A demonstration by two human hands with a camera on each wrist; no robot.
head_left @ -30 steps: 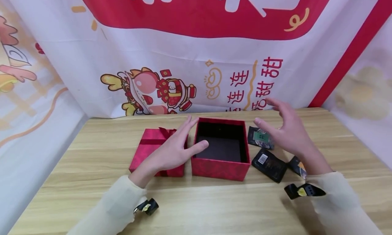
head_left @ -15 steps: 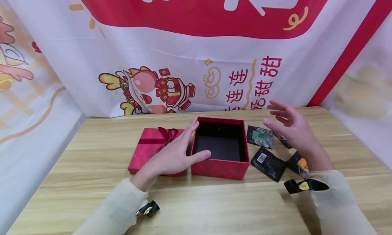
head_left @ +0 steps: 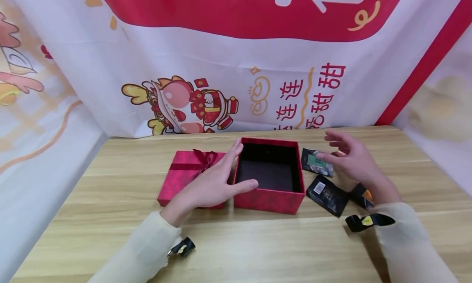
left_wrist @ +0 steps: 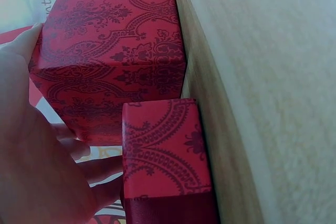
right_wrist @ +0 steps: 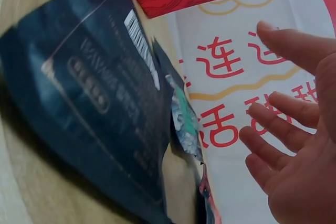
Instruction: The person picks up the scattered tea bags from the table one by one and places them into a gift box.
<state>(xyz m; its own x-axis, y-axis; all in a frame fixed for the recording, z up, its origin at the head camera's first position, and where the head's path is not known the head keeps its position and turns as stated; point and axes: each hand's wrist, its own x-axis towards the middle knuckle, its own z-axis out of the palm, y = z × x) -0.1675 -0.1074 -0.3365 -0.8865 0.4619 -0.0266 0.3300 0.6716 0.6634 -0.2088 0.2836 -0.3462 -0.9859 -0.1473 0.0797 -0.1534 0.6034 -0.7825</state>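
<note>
In the head view, my left hand lies along the left side of an open red patterned gift box, its fingers straight at the far left edge and the thumb by the front rim. The left wrist view shows the thumb at the edge of the box. My right hand hovers over several small packets with relaxed fingers, holding nothing. Below it are a packet with a green label, a black barcode packet and one with an orange patch. Another packet is mostly hidden behind the hand.
The red box lid with a dark red ribbon bow lies left of the box, partly under my left forearm and hand. A printed cloth backdrop rises along the back edge of the wooden table.
My right hand has shifted to the right and come lower over the packets. My left hand stays at the box's left side. The box and lid have not moved on the table.
</note>
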